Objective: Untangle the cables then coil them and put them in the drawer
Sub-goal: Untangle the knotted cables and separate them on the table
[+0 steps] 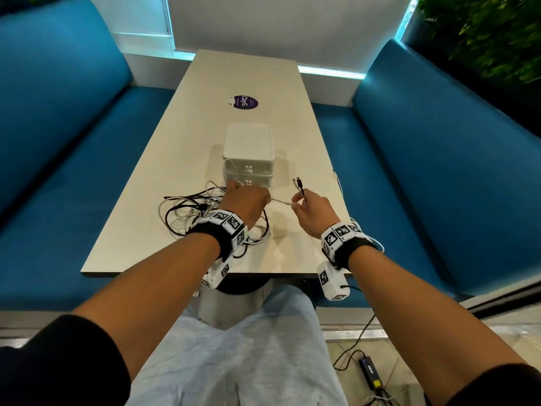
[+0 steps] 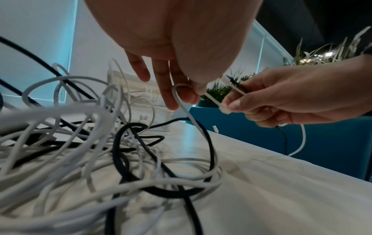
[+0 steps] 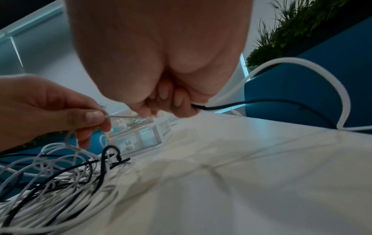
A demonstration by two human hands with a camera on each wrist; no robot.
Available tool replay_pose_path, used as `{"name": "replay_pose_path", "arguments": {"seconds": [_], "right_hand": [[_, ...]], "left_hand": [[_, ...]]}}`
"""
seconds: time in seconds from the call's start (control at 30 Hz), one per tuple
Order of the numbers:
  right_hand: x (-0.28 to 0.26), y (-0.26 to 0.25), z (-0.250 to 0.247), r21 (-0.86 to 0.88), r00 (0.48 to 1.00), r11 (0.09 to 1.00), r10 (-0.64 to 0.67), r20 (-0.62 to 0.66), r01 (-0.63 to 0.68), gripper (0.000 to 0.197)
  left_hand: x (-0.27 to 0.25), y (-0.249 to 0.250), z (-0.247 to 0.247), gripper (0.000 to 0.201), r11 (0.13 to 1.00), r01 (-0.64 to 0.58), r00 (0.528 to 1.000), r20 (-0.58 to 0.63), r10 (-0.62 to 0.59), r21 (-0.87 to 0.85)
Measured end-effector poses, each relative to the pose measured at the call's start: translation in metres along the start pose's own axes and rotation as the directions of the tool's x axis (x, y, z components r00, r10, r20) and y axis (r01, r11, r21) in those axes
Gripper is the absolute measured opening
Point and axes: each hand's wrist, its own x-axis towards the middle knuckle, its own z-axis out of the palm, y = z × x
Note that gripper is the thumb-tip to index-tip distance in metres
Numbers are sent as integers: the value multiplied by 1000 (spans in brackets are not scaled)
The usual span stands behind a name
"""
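A tangle of white and black cables (image 1: 190, 218) (image 2: 100, 151) (image 3: 50, 174) lies on the table's near left. Just above its right side, my left hand (image 1: 248, 200) (image 2: 181, 97) (image 3: 60, 109) pinches a thin white cable (image 1: 281, 201) that runs across to my right hand (image 1: 304, 206) (image 2: 281, 101) (image 3: 171, 98). That hand grips a white and a black cable, their plug ends (image 1: 298, 184) sticking up above the fingers. Both cables trail off to the right behind it. The white drawer unit (image 1: 248, 148) (image 3: 141, 135) stands just beyond the hands, drawers closed.
The beige table (image 1: 292, 253) is narrow, with blue benches (image 1: 58, 142) on both sides. A purple sticker (image 1: 243, 101) lies beyond the drawer unit. A loose white cable (image 1: 339, 183) hangs at the table's right edge. A power adapter (image 1: 370, 373) lies on the floor.
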Motion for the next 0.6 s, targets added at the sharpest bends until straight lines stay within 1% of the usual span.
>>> {"name": "replay_pose_path", "arguments": {"seconds": [0.07,0.13,0.2,0.27,0.33,0.37,0.47,0.53,0.6], "right_hand": [[2,-2,6,7,994,994,106,-19,-106,23],[2,-9,8,13,990,990,139,-26,-139,27],[1,-18,9,48,992,991,129,-3,-128,30],[-1,-28,10,127,991,984,121,54,-127,37],[-2,-38,14,192,992,976,90,90,-106,42],[-2,-43,16,202,993,976,66,99,-85,41],[0,-47,22,208,994,977,26,103,-47,33],[0,-45,24,205,994,977,31,101,-52,33],[-2,-42,25,148,993,988,30,115,-47,31]], "left_hand": [[-6,2,-1,26,1000,-1,1000,-15,0,-25],[-13,4,-2,23,997,37,997,-66,-42,-64],[-19,4,-3,21,990,89,990,-95,-100,-113],[-23,6,-2,20,985,111,987,-104,-125,-130],[-26,12,1,19,993,91,991,-89,-99,-81],[-27,16,3,19,995,80,993,-76,-85,-56],[-31,23,11,16,997,68,996,-53,-70,-31],[-34,24,15,14,996,62,998,-14,-63,-66],[-36,23,19,6,979,50,999,30,-45,-197]]}}
